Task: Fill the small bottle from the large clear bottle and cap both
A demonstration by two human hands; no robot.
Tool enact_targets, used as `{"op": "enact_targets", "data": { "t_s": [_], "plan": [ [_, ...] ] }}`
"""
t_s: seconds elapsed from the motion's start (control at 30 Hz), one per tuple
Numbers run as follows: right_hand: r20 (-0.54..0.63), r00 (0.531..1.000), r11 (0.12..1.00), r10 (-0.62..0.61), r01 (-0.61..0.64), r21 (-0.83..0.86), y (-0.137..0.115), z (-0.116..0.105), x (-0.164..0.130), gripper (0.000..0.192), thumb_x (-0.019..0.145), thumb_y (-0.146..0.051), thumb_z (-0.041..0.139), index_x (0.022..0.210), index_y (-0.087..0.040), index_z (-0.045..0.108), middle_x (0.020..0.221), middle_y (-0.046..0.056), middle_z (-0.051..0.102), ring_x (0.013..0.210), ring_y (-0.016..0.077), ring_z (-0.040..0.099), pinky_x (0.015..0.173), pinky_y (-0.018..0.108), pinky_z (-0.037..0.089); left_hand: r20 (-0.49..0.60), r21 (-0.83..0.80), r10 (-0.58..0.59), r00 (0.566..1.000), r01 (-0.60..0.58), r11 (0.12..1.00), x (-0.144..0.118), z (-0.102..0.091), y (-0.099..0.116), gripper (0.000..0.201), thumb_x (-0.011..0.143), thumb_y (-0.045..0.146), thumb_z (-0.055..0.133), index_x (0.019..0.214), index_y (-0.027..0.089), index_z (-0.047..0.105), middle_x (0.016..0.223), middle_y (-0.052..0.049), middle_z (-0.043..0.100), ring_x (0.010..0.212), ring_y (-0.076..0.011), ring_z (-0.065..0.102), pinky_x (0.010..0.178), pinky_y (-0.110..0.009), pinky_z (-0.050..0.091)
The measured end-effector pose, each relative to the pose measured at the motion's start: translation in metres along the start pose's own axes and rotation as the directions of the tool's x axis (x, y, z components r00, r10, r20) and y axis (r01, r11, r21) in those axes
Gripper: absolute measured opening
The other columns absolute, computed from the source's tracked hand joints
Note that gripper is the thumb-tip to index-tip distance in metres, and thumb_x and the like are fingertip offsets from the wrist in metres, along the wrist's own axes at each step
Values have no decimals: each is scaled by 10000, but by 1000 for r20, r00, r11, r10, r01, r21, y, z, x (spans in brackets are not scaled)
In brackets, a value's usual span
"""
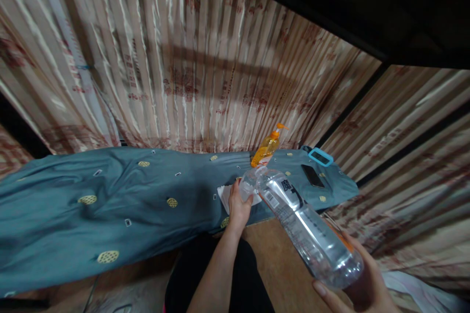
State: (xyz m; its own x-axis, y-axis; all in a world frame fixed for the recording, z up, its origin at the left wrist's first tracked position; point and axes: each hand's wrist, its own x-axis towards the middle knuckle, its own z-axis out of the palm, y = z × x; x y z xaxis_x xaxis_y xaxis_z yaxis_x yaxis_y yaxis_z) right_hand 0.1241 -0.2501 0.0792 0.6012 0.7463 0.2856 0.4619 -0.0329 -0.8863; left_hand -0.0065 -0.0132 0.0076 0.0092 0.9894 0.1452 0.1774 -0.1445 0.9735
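Observation:
A clear plastic bottle [304,227] with a black-and-white label lies tilted in the air, its base in my right hand [358,279] at the lower right. My left hand [238,205] grips the bottle's neck and cap end, near the middle of the view. Under the left hand a white tissue or cloth [224,195] lies on a blue-grey bedsheet [110,195] with small yellow patterns. An orange pump bottle [267,149] stands just behind the clear bottle's cap end.
A black phone [313,175] and a light-blue rectangular ring [320,156] lie on the sheet at the right. Striped satin curtains [183,58] hang behind and to the right. A dark overhang [348,0] runs across the top right. Brown floor shows below the bed edge.

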Motion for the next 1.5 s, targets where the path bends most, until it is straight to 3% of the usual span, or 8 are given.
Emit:
{"op": "enact_targets", "data": {
  "t_s": [0.13, 0.27, 0.43, 0.77, 1.03, 1.37, 1.5],
  "plan": [
    [-83, 996, 999, 42, -40, 35, 1, -1, 0, 932, 634, -497, 875, 1433, -262, 458, 1529, 129, 488, 1212, 304, 651, 907, 325, 613, -9, 2, -8, 1000, 8, 1000, 0, 1, 1, 630, 742, 113, 748, 1336, 208, 560, 1359, -105, 667, 1304, -265, 610, 1151, -415, 453],
    [13, 1000, 1000, 1, -2, 19, 5, -4, 2, 995, 570, -397, 925, 1429, -255, 443, 1508, 141, 508, 1255, 315, 627, 907, 326, 614, -3, -1, -16, 1000, 16, 1000, 0, 2, 2, 630, 746, 104, 743, 1338, 206, 554, 1369, -104, 659, 1311, -256, 602, 1155, -409, 446],
    [-50, 998, 998, -41, 43, 34, 1, 1, 0, 926, 618, -428, 895, 1421, -253, 468, 1498, 129, 513, 1217, 274, 645, 898, 292, 603, -3, -7, -25, 1000, 25, 1000, 0, 2, 3, 627, 751, 96, 734, 1339, 210, 549, 1341, -96, 668, 1291, -241, 612, 1154, -395, 443],
    [-9, 993, 993, -114, 114, -16, 4, -2, 2, 921, 620, -358, 901, 1428, -260, 471, 1475, 128, 533, 1197, 277, 658, 885, 308, 609, -17, -17, -30, 999, 30, 999, 0, 2, 2, 617, 742, 105, 745, 1321, 217, 565, 1338, -95, 673, 1285, -250, 621, 1142, -396, 458],
    [-74, 997, 999, 20, -18, 26, -24, 11, -6, 915, 668, -489, 856, 1457, -282, 441, 1512, 102, 505, 1293, 261, 587, 947, 274, 570, -10, 2, -12, 1000, 12, 1000, 0, 1, 2, 603, 749, 114, 749, 1317, 195, 564, 1341, -111, 672, 1285, -255, 621, 1130, -394, 465],
    [-75, 997, 1000, 19, -19, -3, -24, 10, -4, 963, 640, -504, 864, 1467, -272, 429, 1517, 107, 499, 1296, 273, 583, 930, 286, 580, -22, -4, -5, 1000, 5, 1000, 1, 2, 1, 605, 739, 118, 749, 1309, 220, 574, 1333, -93, 677, 1266, -257, 631, 1116, -404, 480],
    [-56, 998, 1000, -23, 23, 2, -11, 4, -2, 959, 614, -445, 893, 1447, -267, 453, 1507, 112, 511, 1293, 276, 592, 933, 277, 580, -22, -2, -9, 1000, 9, 1000, 1, 3, 0, 604, 746, 122, 746, 1315, 219, 569, 1349, -97, 672, 1282, -256, 621, 1131, -404, 469]
  ]
}}
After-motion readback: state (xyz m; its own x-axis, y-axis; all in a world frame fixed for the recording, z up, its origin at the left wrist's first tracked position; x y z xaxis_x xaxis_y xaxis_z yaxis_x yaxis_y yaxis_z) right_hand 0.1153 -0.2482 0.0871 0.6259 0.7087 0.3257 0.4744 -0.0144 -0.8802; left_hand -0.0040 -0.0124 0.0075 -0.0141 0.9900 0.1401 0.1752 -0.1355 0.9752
